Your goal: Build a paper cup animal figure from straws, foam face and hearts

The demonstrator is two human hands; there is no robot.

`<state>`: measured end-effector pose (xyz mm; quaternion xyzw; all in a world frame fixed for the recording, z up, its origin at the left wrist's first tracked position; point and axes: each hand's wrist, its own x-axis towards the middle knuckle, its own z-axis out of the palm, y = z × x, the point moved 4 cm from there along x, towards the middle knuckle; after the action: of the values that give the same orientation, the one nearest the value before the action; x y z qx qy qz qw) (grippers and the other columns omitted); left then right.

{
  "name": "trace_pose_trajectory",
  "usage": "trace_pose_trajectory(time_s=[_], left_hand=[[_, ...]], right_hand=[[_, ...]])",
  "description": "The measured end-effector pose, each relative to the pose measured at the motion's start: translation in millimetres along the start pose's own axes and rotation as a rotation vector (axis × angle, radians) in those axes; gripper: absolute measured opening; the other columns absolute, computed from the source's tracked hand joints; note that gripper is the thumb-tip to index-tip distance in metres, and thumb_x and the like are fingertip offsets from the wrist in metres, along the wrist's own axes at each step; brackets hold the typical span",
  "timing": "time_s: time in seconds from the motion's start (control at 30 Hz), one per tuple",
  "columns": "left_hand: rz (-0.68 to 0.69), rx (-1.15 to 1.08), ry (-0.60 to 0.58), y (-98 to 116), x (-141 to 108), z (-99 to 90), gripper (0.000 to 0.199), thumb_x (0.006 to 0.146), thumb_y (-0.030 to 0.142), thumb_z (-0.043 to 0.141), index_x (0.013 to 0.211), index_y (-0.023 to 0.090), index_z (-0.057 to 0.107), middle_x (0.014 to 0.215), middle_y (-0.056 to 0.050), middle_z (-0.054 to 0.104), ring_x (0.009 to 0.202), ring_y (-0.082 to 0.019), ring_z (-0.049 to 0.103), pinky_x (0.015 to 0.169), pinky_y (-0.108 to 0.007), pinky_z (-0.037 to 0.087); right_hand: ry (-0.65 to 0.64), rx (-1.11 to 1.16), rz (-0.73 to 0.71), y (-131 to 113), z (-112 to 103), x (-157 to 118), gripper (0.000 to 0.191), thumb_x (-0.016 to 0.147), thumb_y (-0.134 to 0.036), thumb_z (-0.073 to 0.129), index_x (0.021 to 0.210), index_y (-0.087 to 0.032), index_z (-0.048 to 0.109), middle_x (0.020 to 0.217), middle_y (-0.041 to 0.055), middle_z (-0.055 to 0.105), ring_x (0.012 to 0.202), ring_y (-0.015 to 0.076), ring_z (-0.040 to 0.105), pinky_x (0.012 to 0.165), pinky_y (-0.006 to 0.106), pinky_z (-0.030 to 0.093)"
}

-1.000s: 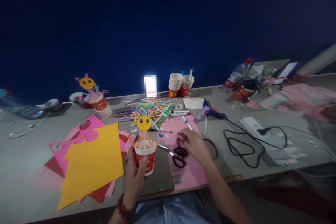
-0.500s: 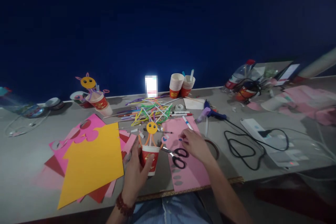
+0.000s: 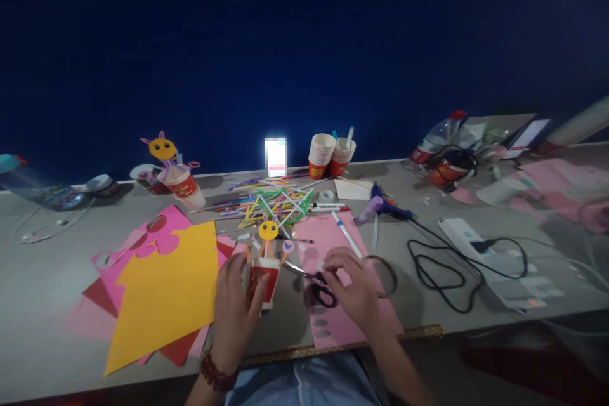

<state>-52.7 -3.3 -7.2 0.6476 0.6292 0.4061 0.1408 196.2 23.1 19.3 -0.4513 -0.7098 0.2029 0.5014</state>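
My left hand [image 3: 236, 304] is spread around the left side of a red and white paper cup [image 3: 264, 280], thumb across its front. A yellow smiling face [image 3: 269, 230] on pipe cleaners rises from the cup, with a small round heart piece [image 3: 288, 246] at its right. My right hand [image 3: 349, 282] is over the pink sheet [image 3: 333, 323], fingertips pinched near something small and pale that I cannot make out. Black-handled scissors [image 3: 324, 295] lie just left of it. A white marker [image 3: 346, 235] rests above the hand.
Yellow paper [image 3: 171, 292] covers coloured sheets at left. Pipe cleaners [image 3: 276, 203] are piled behind the cup. Stacked cups [image 3: 321, 153], a glue gun [image 3: 392, 208] and a power strip [image 3: 490, 263] stand or lie farther back and right. Another finished-looking figure [image 3: 162, 148] stands at back left.
The cup with its face has shifted slightly left and is more upright, and my left fingers have loosened around it. My right hand has moved down and left, uncovering the marker.
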Motion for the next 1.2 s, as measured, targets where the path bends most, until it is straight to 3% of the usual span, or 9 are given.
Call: trace_pose_trajectory(time_s=[0.1, 0.17, 0.2, 0.27, 0.43, 0.63, 0.87, 1.0, 1.2], left_hand=[[0.098, -0.063, 0.055, 23, -3, -9.2, 0.034, 0.09, 0.03, 0.062, 0.122, 0.021, 0.057, 0.123, -0.015, 0.057, 0.12, -0.031, 0.052, 0.102, -0.048, 0.043], [0.106, -0.192, -0.097, 41, -4, -4.9, 0.018, 0.092, 0.029, 0.059, 0.109, 0.022, 0.062, 0.11, -0.011, 0.062, 0.106, -0.027, 0.057, 0.09, -0.04, 0.048], [0.084, -0.287, -0.217, 48, -4, 0.4, 0.015, 0.093, 0.029, 0.057, 0.104, 0.022, 0.063, 0.104, -0.01, 0.063, 0.096, -0.024, 0.059, 0.082, -0.035, 0.049], [0.001, -0.518, -0.348, 58, -5, 9.4, 0.017, 0.095, 0.034, 0.055, 0.093, 0.02, 0.064, 0.09, -0.007, 0.063, 0.08, -0.019, 0.058, 0.07, -0.029, 0.047], [-0.256, -0.875, -0.422, 58, -8, 27.4, 0.025, 0.091, 0.039, 0.062, 0.079, 0.017, 0.062, 0.073, -0.001, 0.057, 0.069, -0.014, 0.052, 0.063, -0.023, 0.042], [-0.389, -1.018, -0.459, 51, -13, 36.1, 0.024, 0.088, 0.037, 0.067, 0.077, 0.017, 0.061, 0.069, 0.001, 0.056, 0.066, -0.012, 0.05, 0.062, -0.023, 0.041], [-0.286, -0.904, -0.374, 53, -10, 26.8, 0.025, 0.091, 0.038, 0.063, 0.077, 0.017, 0.061, 0.071, -0.001, 0.056, 0.069, -0.014, 0.052, 0.065, -0.024, 0.043], [-0.16, -0.707, -0.33, 55, -10, 19.1, 0.022, 0.095, 0.035, 0.056, 0.081, 0.018, 0.061, 0.078, -0.003, 0.059, 0.074, -0.016, 0.055, 0.068, -0.026, 0.044], [0.054, -0.472, -0.241, 63, -10, 8.6, 0.012, 0.095, 0.025, 0.054, 0.088, 0.02, 0.063, 0.085, -0.004, 0.066, 0.078, -0.017, 0.061, 0.072, -0.027, 0.047]], right_hand=[[0.034, 0.017, -0.163, -23, 2, -6, 0.019, 0.085, -0.005, 0.058, 0.084, -0.024, 0.062, 0.084, 0.0041, 0.062, 0.08, 0.0194, 0.062, 0.069, 0.031, 0.052], [0.02, 0.038, -0.232, -33, 5, -9, 0.023, 0.084, -0.003, 0.058, 0.09, -0.024, 0.064, 0.087, 0.0046, 0.063, 0.08, 0.019, 0.062, 0.068, 0.031, 0.053], [0.013, 0.046, -0.253, -36, 6, -10, 0.025, 0.084, -0.002, 0.058, 0.092, -0.024, 0.064, 0.088, 0.0048, 0.063, 0.081, 0.0189, 0.063, 0.068, 0.031, 0.053], [0.006, 0.054, -0.28, -40, 8, -12, 0.026, 0.084, -0.002, 0.057, 0.094, -0.024, 0.065, 0.09, 0.0056, 0.065, 0.082, 0.0186, 0.064, 0.069, 0.03, 0.055], [-0.035, 0.053, -0.306, -39, 12, -17, 0.022, 0.089, -0.008, 0.057, 0.098, -0.026, 0.065, 0.096, 0.0071, 0.069, 0.087, 0.0191, 0.067, 0.073, 0.032, 0.057], [-0.114, 0.071, -0.331, -36, 15, -20, 0.025, 0.092, -0.009, 0.054, 0.106, -0.028, 0.063, 0.105, 0.0083, 0.071, 0.096, 0.0203, 0.069, 0.077, 0.034, 0.058], [-0.181, 0.028, -0.283, -43, 19, -13, 0.03, 0.086, -0.013, 0.061, 0.113, -0.025, 0.063, 0.105, 0.0088, 0.071, 0.098, 0.0244, 0.065, 0.086, 0.043, 0.054], [-0.198, 0.021, -0.214, -45, 21, -11, 0.018, 0.089, -0.013, 0.06, 0.102, -0.025, 0.065, 0.093, 0.0059, 0.072, 0.088, 0.0225, 0.065, 0.079, 0.039, 0.053], [-0.22, -0.018, -0.185, -49, 21, -9, 0.014, 0.091, -0.013, 0.059, 0.098, -0.023, 0.065, 0.087, 0.005, 0.072, 0.083, 0.0212, 0.065, 0.074, 0.036, 0.052]])
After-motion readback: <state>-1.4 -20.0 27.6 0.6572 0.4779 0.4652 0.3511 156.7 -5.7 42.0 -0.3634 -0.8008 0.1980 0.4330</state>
